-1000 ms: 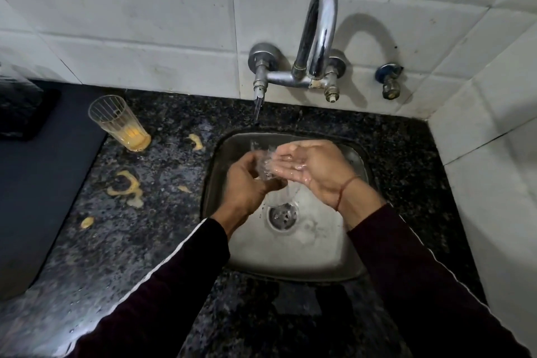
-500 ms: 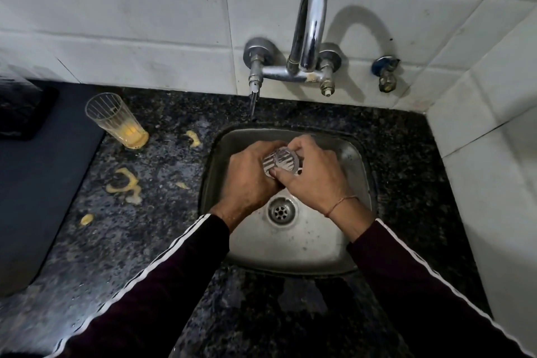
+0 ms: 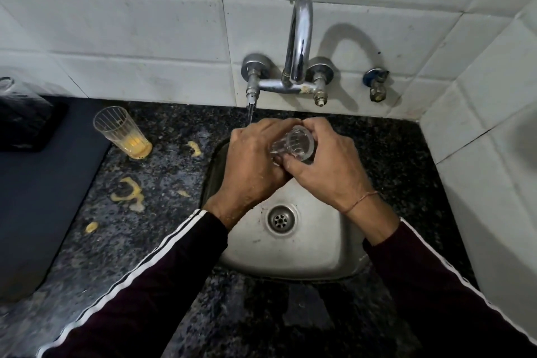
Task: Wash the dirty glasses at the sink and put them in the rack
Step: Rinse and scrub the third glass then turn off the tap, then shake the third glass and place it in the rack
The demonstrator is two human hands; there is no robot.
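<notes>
Both hands have a grip on the same clear ribbed glass (image 3: 295, 145): the left hand (image 3: 252, 166) wraps its curled fingers around the base end, and the right hand (image 3: 325, 166) curls its thumb and fingers around the rim end. The glass lies tilted, mouth facing up toward the camera, held over the back part of the steel sink (image 3: 293, 253), just under the running side tap (image 3: 251, 99). It looks see-through and pretty clean, with vertical ribs on the wall and no yellow stuff that I can see inside.

The sink is set into a dark speckled bench (image 3: 162, 241), with the drain (image 3: 281, 219) uncovered below the hands. On the bench well to the left stands a second ribbed glass (image 3: 122, 132), upright, with a yellow residue at the bottom. Yellow smears (image 3: 129, 192) are spread across the bench between that glass and the sink. A thin red thread (image 3: 361, 202) goes around the right wrist.

Compared to a second ago: back then the right hand was flat and open over the glass under the water, and now it's curled round the glass. The hands also sit further back, closer to the tap. The dirty glass on the left hasn't budged.
</notes>
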